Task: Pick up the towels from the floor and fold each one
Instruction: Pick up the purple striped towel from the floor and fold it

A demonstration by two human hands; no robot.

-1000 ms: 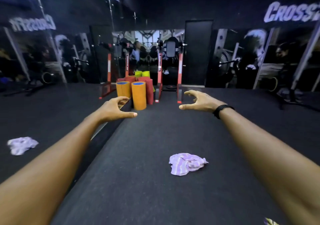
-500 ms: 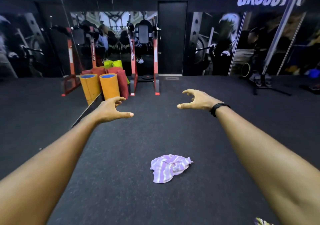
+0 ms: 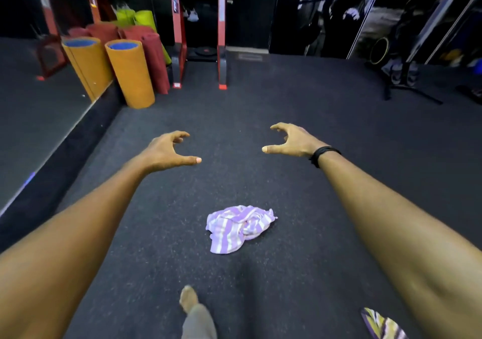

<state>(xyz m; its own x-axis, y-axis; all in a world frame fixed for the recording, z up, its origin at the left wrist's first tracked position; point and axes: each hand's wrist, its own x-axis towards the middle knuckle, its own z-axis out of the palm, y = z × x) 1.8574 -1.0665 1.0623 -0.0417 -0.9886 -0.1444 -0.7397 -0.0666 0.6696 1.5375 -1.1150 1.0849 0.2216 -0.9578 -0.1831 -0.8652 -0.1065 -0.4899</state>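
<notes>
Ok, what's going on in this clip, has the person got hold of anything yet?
Not yet. A person stands on a dark gym floor with both arms stretched forward. The left hand and the right hand hang in the air with fingers loosely curled, holding nothing. A crumpled purple-and-white striped towel lies on the floor just ahead of one bare foot, untouched. Part of another striped cloth shows at the bottom right edge. Rolled orange mats stand by the mirror.
</notes>
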